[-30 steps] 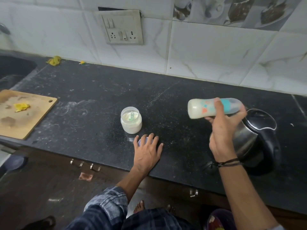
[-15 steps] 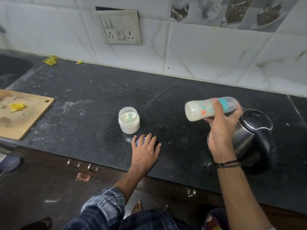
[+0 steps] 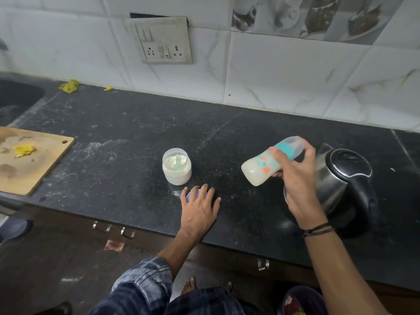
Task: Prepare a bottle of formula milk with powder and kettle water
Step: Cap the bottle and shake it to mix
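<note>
Right hand (image 3: 295, 178) grips capped bottle (image 3: 268, 164) tilted, centre-right, likely mixing. Left hand (image 3: 200, 205), fingers spread flat, covers jar lid (image 3: 189, 194) below open powder jar (image 3: 176, 165).

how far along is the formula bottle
Mostly done: the bottle is capped and full of milky liquid, so powder and water look added. In hand: the right hand holds it tilted above the counter by the kettle, probably mixing. The left hand rests flat on a lid. Left: the powder jar stands open with its scoop inside.
</note>
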Tool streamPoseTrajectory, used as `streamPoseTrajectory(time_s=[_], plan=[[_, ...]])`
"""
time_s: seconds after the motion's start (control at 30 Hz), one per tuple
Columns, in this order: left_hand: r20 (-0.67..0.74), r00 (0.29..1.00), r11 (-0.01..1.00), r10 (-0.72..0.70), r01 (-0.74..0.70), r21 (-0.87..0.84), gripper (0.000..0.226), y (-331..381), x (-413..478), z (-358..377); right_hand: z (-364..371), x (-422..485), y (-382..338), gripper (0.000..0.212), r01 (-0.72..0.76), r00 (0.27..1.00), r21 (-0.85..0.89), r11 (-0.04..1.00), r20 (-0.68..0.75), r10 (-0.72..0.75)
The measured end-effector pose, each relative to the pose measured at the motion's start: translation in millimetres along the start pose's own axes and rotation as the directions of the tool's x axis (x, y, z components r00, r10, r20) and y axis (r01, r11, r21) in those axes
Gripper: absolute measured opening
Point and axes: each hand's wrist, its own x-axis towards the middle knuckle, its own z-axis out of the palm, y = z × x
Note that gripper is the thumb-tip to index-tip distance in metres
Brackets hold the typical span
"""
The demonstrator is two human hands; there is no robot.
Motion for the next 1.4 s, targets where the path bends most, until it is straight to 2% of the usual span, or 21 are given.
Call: streamPoseTrajectory(time_s=[0.1, 0.13, 0.2, 0.27, 0.4, 0.43, 0.5, 0.57, 0.7, 0.83, 0.93, 0.97, 1.1, 1.23, 1.33, 1.4], plan=[[0.012, 1.000, 1.000, -0.011, 0.011, 0.006, 0.036, 1.4, 0.7, -0.7, 1.6, 4.1, -6.1, 0.075, 0.081, 0.985, 0.142, 0.986, -0.160, -0.058], [0.017, 1.000, 1.000, -0.010, 0.010, 0.009, 0.036, 1.0, 0.5, -0.8, 2.9, 4.9, -8.0, 0.073, 0.077, 0.984, 0.149, 0.986, -0.171, -0.051], [0.024, 1.000, 1.000, -0.003, 0.003, 0.011, 0.036, -0.2, -0.1, -0.8, 4.9, 5.3, -6.2, 0.061, 0.002, 0.997, 0.061, 0.998, -0.083, 0.003], [0.026, 1.000, 1.000, -0.004, 0.004, 0.007, 0.037, -0.1, 0.5, -1.2, 4.5, 2.4, -4.1, 0.058, -0.022, 1.000, 0.004, 1.000, -0.006, 0.022], [0.037, 0.999, 1.000, -0.019, 0.019, 0.006, 0.036, 2.4, 1.4, -3.1, 6.2, 0.8, -10.1, 0.065, 0.109, 0.978, 0.136, 0.985, -0.192, -0.082], [0.035, 0.999, 1.000, -0.017, 0.017, 0.007, 0.036, 2.0, 0.9, -3.3, 6.9, 0.8, -11.3, 0.066, 0.106, 0.978, 0.133, 0.985, -0.191, -0.080], [0.023, 1.000, 1.000, -0.005, 0.005, 0.005, 0.035, 0.4, -0.3, -2.8, 8.3, -0.5, -10.0, 0.059, 0.040, 0.996, 0.050, 0.998, -0.085, -0.036], [0.016, 1.000, 1.000, -0.003, 0.003, 0.001, 0.035, 0.2, 0.1, -2.7, 7.5, -2.9, -8.8, 0.056, 0.044, 0.999, 0.013, 0.999, -0.025, -0.044], [0.018, 1.000, 1.000, -0.013, 0.013, 0.006, 0.036, 2.0, 1.1, -2.8, 9.2, 0.3, -12.1, 0.066, 0.125, 0.975, 0.131, 0.983, -0.199, -0.097], [0.001, 1.000, 1.000, 0.002, -0.002, -0.002, 0.036, -0.4, 0.1, -0.7, 8.2, 0.8, -8.9, 0.057, 0.017, 0.999, 0.003, 1.000, -0.034, -0.017], [-0.011, 1.000, 1.000, -0.006, 0.006, -0.008, 0.035, 1.3, 1.1, -0.1, 9.4, 2.3, -11.6, 0.064, 0.078, 0.985, 0.124, 0.989, -0.163, -0.058], [-0.017, 1.000, 1.000, -0.006, 0.006, -0.008, 0.035, 1.3, 0.5, 0.2, 11.0, 3.3, -13.3, 0.067, 0.083, 0.984, 0.134, 0.987, -0.168, -0.060], [-0.029, 1.000, 1.000, 0.006, -0.006, -0.009, 0.035, -1.1, -0.8, 2.1, 12.9, 3.6, -11.4, 0.058, 0.043, 0.999, -0.026, 0.999, 0.033, -0.042], [-0.027, 1.000, 1.000, -0.007, 0.007, -0.004, 0.035, 0.0, 0.4, 4.2, 12.4, 3.4, -12.2, 0.066, 0.072, 0.992, 0.102, 0.992, -0.108, -0.060], [-0.032, 0.999, 1.000, 0.001, -0.001, -0.006, 0.035, -2.2, -1.1, 6.5, 6.3, 4.6, -7.6, 0.057, 0.031, 0.999, -0.021, 0.999, 0.021, -0.030], [-0.041, 0.999, 1.000, 0.003, -0.004, -0.012, 0.035, -1.8, 0.0, 7.0, 3.2, 3.9, -10.0, 0.059, 0.047, 0.999, -0.006, 0.999, -0.013, -0.047]])
